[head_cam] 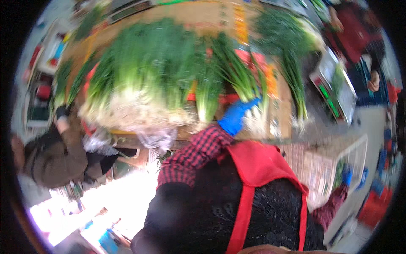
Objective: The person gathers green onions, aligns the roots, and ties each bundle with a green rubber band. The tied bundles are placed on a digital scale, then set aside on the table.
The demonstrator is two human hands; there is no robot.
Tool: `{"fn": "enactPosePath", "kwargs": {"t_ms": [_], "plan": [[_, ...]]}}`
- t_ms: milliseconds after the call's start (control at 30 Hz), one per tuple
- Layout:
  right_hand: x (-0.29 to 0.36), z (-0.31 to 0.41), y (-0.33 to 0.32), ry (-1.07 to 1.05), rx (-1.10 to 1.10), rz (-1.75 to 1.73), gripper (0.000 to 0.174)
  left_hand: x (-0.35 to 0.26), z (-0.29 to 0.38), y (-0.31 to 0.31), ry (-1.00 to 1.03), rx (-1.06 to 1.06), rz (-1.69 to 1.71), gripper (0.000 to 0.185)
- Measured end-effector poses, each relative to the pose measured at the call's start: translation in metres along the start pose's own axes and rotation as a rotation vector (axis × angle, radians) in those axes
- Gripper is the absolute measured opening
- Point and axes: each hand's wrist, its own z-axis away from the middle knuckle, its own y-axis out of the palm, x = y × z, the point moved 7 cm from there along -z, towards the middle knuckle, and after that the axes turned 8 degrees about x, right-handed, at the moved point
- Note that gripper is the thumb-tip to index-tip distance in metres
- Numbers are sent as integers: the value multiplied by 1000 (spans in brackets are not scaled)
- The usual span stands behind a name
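My left hand point(234, 116), in a blue glove, lies across the pale stems of a small bunch of scallions point(236, 77) at the table's near edge. One finger stretches over the stalks, and blur hides whether the hand grips them. White roots point(255, 125) show just below the fingers. Far out to the lower right, my right hand point(347, 175), also blue-gloved, is at the side of a pale plastic crate point(364, 149). Some greens point(338, 173) show beside it. Motion blur hides its fingers and anything in them.
A large scallion heap point(149, 70) spreads left of my left hand, roots towards me. More scallions point(293, 73) lie to the right, near a metal tray point(344, 90). One person point(57, 155) works at left, another point(355, 38) at upper right. Plastic bags point(158, 138) hang from the edge.
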Motion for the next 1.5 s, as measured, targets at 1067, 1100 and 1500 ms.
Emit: {"fn": "enactPosePath", "kwargs": {"t_ms": [1067, 1100, 1500], "plan": [[491, 112, 266, -785, 1077, -985, 16, 65, -11, -43, -25, -230, -149, 30], [492, 113, 267, -787, 1085, -969, 16, 69, -11, -40, -30, -190, -67, 30], [486, 102, 305, -810, 1243, -1250, 24, 72, -5, -23, 3, -225, -646, 31]]}}
